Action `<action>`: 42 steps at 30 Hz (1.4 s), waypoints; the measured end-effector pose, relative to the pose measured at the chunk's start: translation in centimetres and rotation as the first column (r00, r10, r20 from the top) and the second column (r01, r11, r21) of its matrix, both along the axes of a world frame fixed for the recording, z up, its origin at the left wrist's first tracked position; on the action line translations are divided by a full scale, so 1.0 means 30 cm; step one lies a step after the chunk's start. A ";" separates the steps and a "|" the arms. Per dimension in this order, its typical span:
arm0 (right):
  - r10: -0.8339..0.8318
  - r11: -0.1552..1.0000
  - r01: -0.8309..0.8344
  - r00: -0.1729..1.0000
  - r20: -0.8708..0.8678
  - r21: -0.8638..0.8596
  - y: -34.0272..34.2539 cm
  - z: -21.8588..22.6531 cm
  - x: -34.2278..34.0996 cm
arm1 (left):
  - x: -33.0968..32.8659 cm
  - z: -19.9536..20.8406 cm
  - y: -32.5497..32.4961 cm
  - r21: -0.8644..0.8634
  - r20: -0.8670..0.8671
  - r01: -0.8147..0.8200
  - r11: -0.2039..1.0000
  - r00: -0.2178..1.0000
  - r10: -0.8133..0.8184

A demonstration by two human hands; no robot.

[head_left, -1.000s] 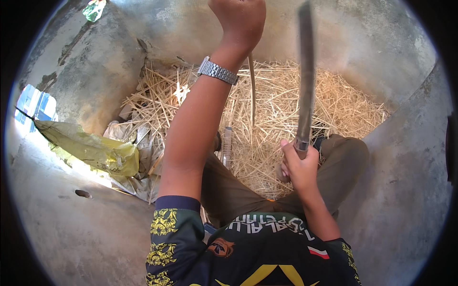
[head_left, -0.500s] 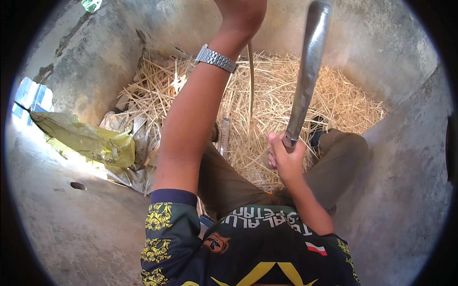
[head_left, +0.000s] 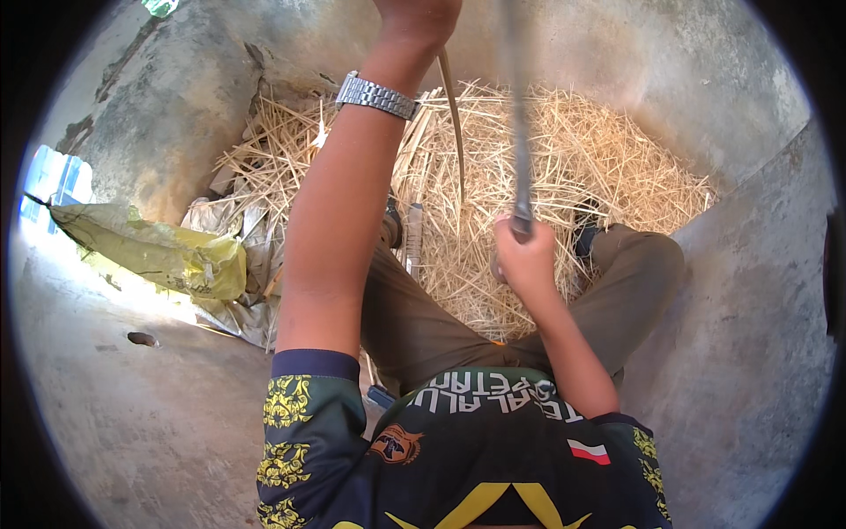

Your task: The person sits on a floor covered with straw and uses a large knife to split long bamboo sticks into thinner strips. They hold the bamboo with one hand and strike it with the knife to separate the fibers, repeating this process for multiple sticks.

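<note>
My right hand point(head_left: 526, 251) is closed around the handle of a machete point(head_left: 520, 141). Its blade points up, seen nearly edge-on and smeared by motion. At the top edge my left hand point(head_left: 419, 16) is raised and partly cut off, its fingers out of sight; a metal watch point(head_left: 377, 95) circles that wrist. A thin, curved bamboo-like strip point(head_left: 456, 123) hangs down from this hand, left of the blade and apart from it.
Dry straw-like shavings point(head_left: 617, 167) cover the floor between concrete walls point(head_left: 687, 70). My bent legs point(head_left: 630, 273) flank them. A yellow translucent sack point(head_left: 167, 256) lies at the left, near a hole point(head_left: 143, 339) in the concrete. A tool with a wrapped handle point(head_left: 414, 234) rests by my left foot.
The machete has swung left and its blade has turned from broadside to nearly edge-on. My left hand has shifted slightly left and up, and the strip has moved with it.
</note>
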State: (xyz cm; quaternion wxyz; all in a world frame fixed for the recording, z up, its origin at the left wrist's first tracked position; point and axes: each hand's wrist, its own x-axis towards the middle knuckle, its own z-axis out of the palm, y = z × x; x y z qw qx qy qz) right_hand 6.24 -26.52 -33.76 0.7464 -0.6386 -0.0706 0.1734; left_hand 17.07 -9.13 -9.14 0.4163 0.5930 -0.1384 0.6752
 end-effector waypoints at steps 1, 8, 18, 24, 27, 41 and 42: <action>0.125 0.985 -0.135 0.987 -0.098 -0.105 -0.022 -0.045 0.045 | 0.004 -0.003 -0.002 0.017 0.015 -0.022 1.000 1.000 0.022; 0.078 0.937 -0.044 0.993 0.085 -0.347 -0.018 0.047 0.078 | 0.008 -0.022 0.076 0.024 0.044 -0.155 0.988 0.987 0.154; 0.103 0.804 -0.178 0.981 -0.162 -0.568 0.049 -0.197 0.133 | -0.039 -0.027 0.016 -0.079 -0.089 0.010 0.997 0.996 -0.017; 0.064 0.971 -0.020 0.982 0.178 -0.238 0.148 -0.023 0.132 | -0.028 -0.019 0.014 -0.008 -0.052 -0.121 0.993 0.991 0.121; 0.049 0.989 -0.010 0.962 0.267 -0.149 0.215 -0.134 0.135 | -0.035 -0.009 0.028 0.028 -0.047 -0.035 0.999 0.998 0.036; 0.072 0.942 0.060 0.925 0.373 -0.330 0.254 -0.283 0.161 | -0.011 -0.029 0.206 -0.162 -0.007 -0.028 0.986 1.000 0.027; 0.082 0.953 0.038 0.923 0.376 -0.300 0.252 -0.302 0.164 | -0.006 -0.032 0.204 -0.148 0.000 -0.019 0.989 1.000 0.019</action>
